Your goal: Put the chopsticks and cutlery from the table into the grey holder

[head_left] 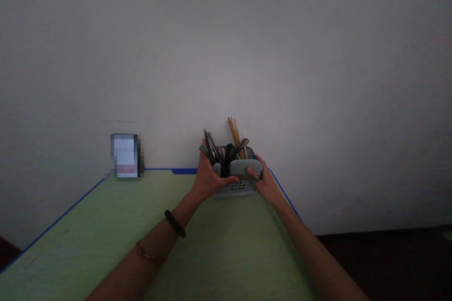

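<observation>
A grey cutlery holder (237,187) with holes in its lower wall stands at the far edge of the green table (106,225), close to the wall. Dark metal utensils (212,146) and wooden chopsticks (234,132) stick up out of it. My left hand (208,176) is wrapped round the holder's left side, thumb across its front. My right hand (263,181) grips the right side, fingers over the front rim. Both arms reach forward over the table.
The table has a blue rim (56,220); its right edge runs under my right forearm. A blurred upright card or frame (126,156) stands at the far left against the plain wall. Dark floor (388,263) lies to the right.
</observation>
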The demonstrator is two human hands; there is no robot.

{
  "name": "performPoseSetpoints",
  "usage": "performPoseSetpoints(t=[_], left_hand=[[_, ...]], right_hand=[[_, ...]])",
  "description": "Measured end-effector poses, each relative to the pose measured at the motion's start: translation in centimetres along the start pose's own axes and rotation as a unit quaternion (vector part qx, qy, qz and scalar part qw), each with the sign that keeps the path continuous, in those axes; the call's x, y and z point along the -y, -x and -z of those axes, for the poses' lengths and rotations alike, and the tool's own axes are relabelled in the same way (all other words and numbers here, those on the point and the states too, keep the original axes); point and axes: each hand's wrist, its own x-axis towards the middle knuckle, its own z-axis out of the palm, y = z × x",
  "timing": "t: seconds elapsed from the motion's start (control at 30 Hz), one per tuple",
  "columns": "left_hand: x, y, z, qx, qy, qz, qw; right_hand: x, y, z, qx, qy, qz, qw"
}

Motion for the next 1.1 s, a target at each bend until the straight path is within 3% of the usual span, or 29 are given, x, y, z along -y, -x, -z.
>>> performPoseSetpoints(t=[0.07, 0.17, 0.33, 0.53, 0.73, 0.97, 1.1], left_hand=[[0.1, 0.2, 0.1, -0.004, -0.008, -0.003, 1.0], [0.6, 0.2, 0.2, -0.003, 0.009, 0.005, 1.0], [1.7, 0.2, 0.0, 0.009, 0.104, 0.039, 0.994], [2.5, 0.3, 0.1, 0.054, 0.124, 0.062, 0.989], [2.5, 0.1, 0.5, 0.058, 0.143, 0.044, 0.987], [2.2, -1.2, 1.4, 0.082, 0.209, 0.042, 0.974], [1.8, -2.2, 2.6, 0.081, 0.215, 0.045, 0.972]], right_hand=[[0.7, 0.5, 0.3, -0.065, 0.074, 0.069, 0.993], [2.5, 1.9, 0.7, -0.136, 0.188, 0.193, 0.953], [6.2, 2.7, 0.4, -0.019, 0.249, 0.292, 0.923], [10.9, -2.1, 0.7, 0.012, 0.195, 0.299, 0.934], [15.1, -6.0, 1.8, 0.041, 0.12, 0.241, 0.962], [13.8, -6.6, -0.8, 0.167, 0.158, 0.176, 0.957], [13.2, -6.8, -1.6, 0.076, 0.117, 0.14, 0.98]])
